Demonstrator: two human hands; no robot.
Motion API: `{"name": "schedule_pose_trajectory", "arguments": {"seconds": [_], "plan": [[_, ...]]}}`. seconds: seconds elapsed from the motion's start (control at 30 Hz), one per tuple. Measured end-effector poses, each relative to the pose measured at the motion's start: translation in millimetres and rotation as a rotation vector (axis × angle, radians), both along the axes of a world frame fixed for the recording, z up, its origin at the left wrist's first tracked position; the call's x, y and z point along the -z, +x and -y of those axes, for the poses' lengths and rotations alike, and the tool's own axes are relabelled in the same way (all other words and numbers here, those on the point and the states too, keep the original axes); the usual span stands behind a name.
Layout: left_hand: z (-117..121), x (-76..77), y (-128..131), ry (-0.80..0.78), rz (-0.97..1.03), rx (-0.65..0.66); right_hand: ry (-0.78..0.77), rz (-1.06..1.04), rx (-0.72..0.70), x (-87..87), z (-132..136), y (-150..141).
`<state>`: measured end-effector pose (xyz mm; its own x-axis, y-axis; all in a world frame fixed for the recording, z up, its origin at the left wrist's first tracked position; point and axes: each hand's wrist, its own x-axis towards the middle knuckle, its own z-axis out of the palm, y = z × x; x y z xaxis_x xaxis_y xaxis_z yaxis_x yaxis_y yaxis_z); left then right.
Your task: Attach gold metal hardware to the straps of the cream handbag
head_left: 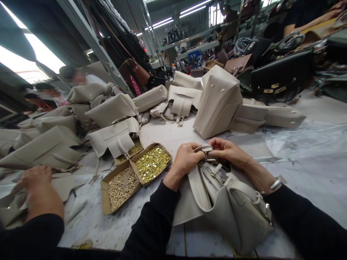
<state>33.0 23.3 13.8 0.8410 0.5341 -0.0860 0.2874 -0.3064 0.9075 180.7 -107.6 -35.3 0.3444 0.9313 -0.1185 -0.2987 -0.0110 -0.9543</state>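
A pale, scuffed table (94, 224) carried nearly everything in view. A heap of beige handbags (111, 110) spread over its left and far parts. Beyond the person's hands, a large taupe handbag (217, 104) stood tilted, its footed base turned toward the camera, blocking part of the surface behind. Farther right lay a black handbag (282, 76) with gold-coloured hardware. At the left edge, a co-worker's hand (38, 187) rested on beige material.

The open-topped handbag (233, 202) lay on the table directly below the person's hands, beige and slumped to one side. Its mouth gaped, showing a zipper (213, 172) inside, and a metal fitting (268, 211) showed at its right side. The left hand (187, 159) and right hand (227, 153) met above the far edge, fingers and thumbs pinched closed on a small beige strap tab (206, 148).

Beside the left forearm sat two cardboard trays, touching: the right tray (162, 167) held bright gold pieces (151, 160), the left tray (105, 195) coppery-gold studs (121, 186). A third tray (117, 161), partly covered by a handbag flap (121, 145), contained similar gold bits.
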Motion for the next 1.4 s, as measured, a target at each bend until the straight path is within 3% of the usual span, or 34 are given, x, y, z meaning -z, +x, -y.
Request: {"name": "schedule_pose_trajectory", "arguments": {"seconds": [0.13, 0.3, 0.37, 0.47, 0.6, 0.77, 1.0, 1.17, 1.4], "plan": [[-2, 2.9, 4, -0.024, -0.018, -0.044, 0.021, 0.280, 0.124, -3.4, 1, -3], [-6, 13.7, 8, -0.083, 0.040, -0.089, 0.145, 1.031, 0.461, -11.4, 9, -20], [-8, 18.2, 9, -0.115, 0.061, -0.105, 0.138, 1.218, 0.493, -13.7, 13, -28], [-9, 21.6, 9, -0.147, 0.070, -0.129, 0.095, 1.320, 0.490, -14.5, 18, -35], [-6, 18.6, 8, -0.203, 0.071, -0.137, 0.098, 1.289, 0.487, -13.9, 19, -38], [-4, 11.5, 7, -0.266, 0.048, -0.115, 0.003, 1.064, 0.432, -17.1, 16, -38], [-8, 9.7, 8, -0.321, -0.026, -0.062, -0.239, 0.391, 0.241, -15.3, 11, -26], [-9, 10.6, 13, -0.411, -0.039, -0.044, -0.282, 0.469, 0.276, -13.8, 8, -25], [-10, 16.1, 13, -0.336, -0.056, -0.043, -0.243, 0.737, 0.355, -7.3, 5, -29]]}}
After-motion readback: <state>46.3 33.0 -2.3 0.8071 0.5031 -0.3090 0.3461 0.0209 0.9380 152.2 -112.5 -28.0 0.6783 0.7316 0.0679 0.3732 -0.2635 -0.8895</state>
